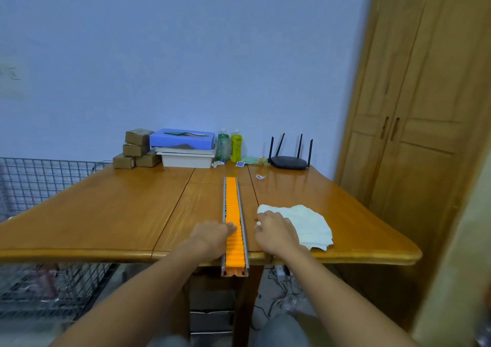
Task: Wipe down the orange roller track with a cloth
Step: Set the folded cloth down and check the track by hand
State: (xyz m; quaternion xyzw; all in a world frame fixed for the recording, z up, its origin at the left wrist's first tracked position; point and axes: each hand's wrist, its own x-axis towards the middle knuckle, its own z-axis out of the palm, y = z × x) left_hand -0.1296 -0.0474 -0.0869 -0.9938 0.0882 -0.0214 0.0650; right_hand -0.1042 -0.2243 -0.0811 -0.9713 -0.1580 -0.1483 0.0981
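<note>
At tabletop's near edge, left hand rests fingers loosely curled on orange roller track; right hand, half-open, touches white cloth beside it.

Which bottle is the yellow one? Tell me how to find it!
Look at the far edge of the wooden table, against the blue wall. Two bottles stand between the white tray and the black router. The yellow bottle is the right one; its neighbour is green.

Roller track lengthwise on table, cloth just right, router behind.
</note>
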